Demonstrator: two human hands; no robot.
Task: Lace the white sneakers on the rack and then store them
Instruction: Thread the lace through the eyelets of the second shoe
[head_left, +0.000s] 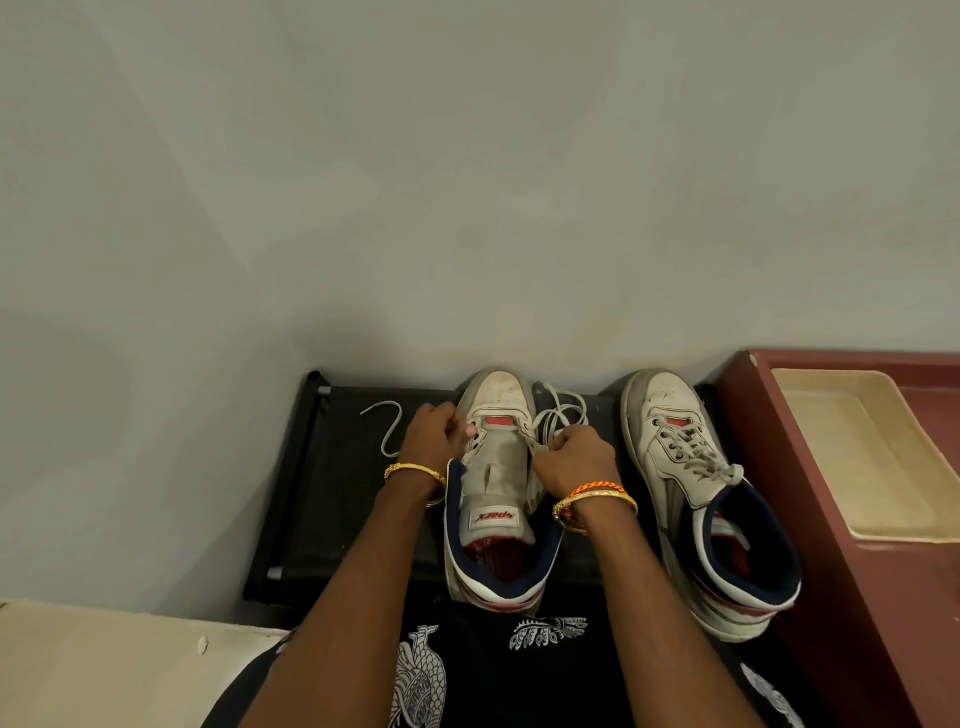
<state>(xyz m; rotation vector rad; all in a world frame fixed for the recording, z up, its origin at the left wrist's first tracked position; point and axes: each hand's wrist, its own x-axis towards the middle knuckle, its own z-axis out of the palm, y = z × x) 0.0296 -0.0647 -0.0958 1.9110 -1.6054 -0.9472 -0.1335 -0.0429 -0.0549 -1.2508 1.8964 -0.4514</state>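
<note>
Two white sneakers are sitting toes-to-wall on the black rack (332, 499): the left sneaker (498, 483), unlaced along most of its tongue, is lying between both hands, while the right sneaker (691, 483), already laced, is resting well apart near the maroon cabinet (841, 597). The left hand (434, 436) is curling its fingers against the shoe's left eyelet edge and pinching the white lace (387, 428), whose free end is trailing over the rack; the right hand (574, 460) is closing round the lace's other, looped part beside the right eyelets. A cream tray (852, 452) is lying on the cabinet.
</note>
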